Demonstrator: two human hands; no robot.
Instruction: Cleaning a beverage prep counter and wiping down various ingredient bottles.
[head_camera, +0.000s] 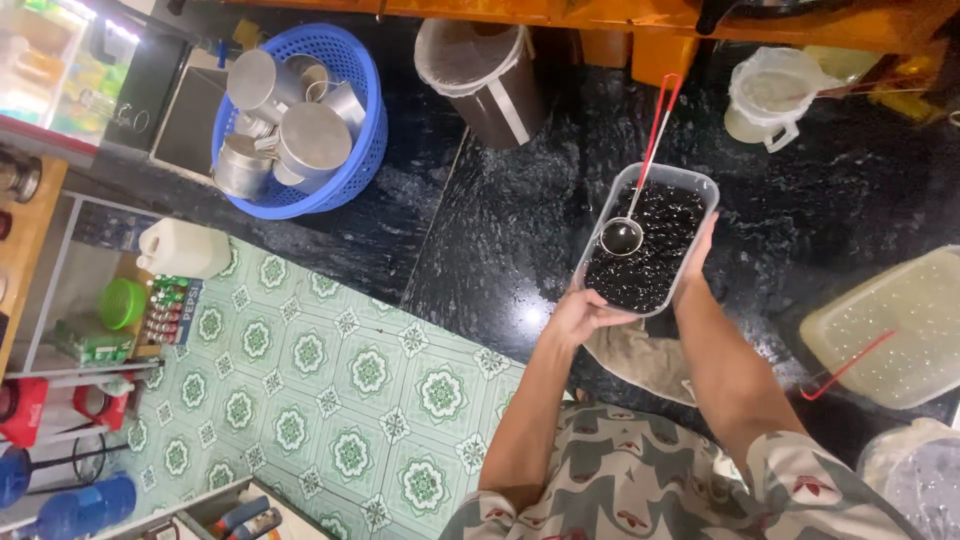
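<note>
Holding: both hands clamp 1 clear rectangular plastic tub of black pearls (650, 245) above black counter (500, 240).
Left hand (580, 312): 7 o'clock corner.
Right hand (697, 255): 4 o'clock edge.
Risk: red-handled metal ladle (622, 236) may tip tub.

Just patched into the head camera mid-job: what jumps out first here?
Dead centre, both hands hold a clear tub of glossy black pearls on the black stone counter, left hand at its near end, right hand along its side. A red-handled ladle rests in it. Upper left, a blue basket holds steel shaker cups.
</note>
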